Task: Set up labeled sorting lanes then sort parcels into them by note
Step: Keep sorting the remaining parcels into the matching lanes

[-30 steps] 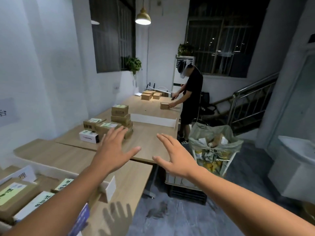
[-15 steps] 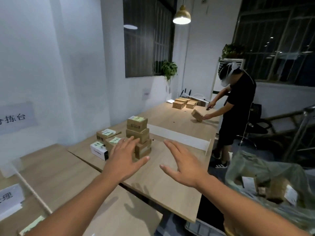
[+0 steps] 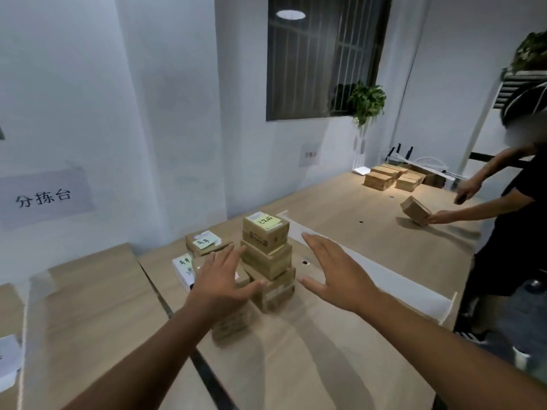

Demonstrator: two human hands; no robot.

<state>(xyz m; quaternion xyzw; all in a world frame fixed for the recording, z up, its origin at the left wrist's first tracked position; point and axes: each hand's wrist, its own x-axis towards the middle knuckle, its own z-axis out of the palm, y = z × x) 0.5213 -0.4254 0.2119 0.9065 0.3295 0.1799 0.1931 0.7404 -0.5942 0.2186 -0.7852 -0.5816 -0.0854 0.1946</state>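
Flanking the uneven stack of three brown cardboard parcels (image 3: 268, 258), which stands between them on the pale wooden table (image 3: 340, 350), the left hand (image 3: 220, 279) and right hand (image 3: 334, 273) hover spread and empty, and should squeeze the bottom box evenly so the upper two don't slide.

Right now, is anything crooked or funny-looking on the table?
Yes. The stack of three boxes between the left hand and right hand is uneven; its boxes are not squared up. Behind it, a far box is tipped on its edge, held by another person's hand.
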